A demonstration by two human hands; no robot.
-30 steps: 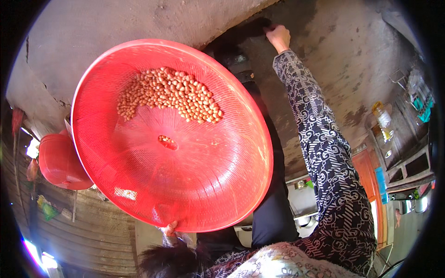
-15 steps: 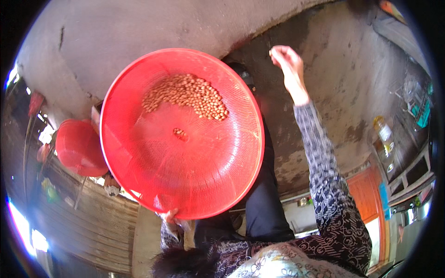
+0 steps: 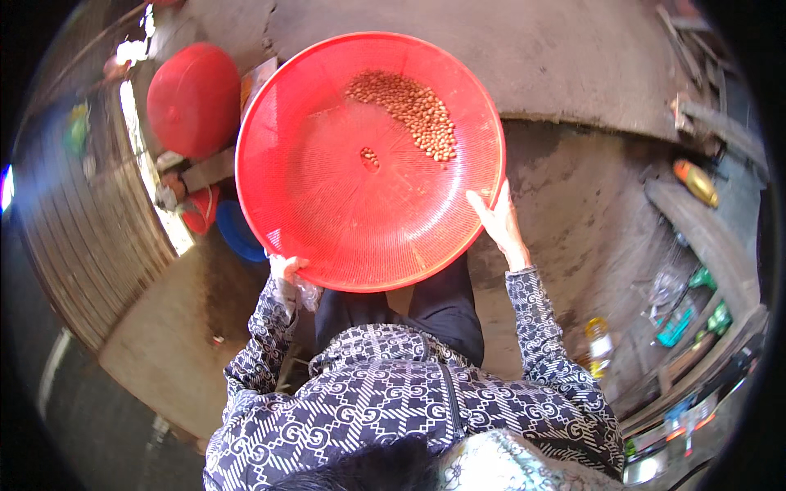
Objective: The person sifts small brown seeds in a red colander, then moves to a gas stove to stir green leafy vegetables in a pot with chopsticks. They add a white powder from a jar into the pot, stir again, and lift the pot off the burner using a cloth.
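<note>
A wide, round red plastic sieve basket [image 3: 327, 221] is held out in front of me above my legs. Small brown bean-like kernels [image 3: 422, 110] lie in a curved band along its far right side; a few more sit at the centre. My left hand [image 3: 286, 268] grips the near left rim, thumb over the edge. Crumpled clear plastic [image 3: 309, 295] shows beside that hand. At the right rim, my right hand [image 3: 499, 222] has its thumb inside and its fingers along the outside.
An upturned-looking red tub [image 3: 194, 100] stands to the left, with a small red bucket [image 3: 200, 210] and a blue basin [image 3: 239, 233] nearer. On the right are a bottle of yellow liquid [image 3: 599, 345], a teal basket [image 3: 675, 326] and timber pieces [image 3: 712, 237].
My right hand, raised off to the right with a small piece pinched in its fingers, has come onto the basket's right rim. In view, the basket sits farther up and right.
</note>
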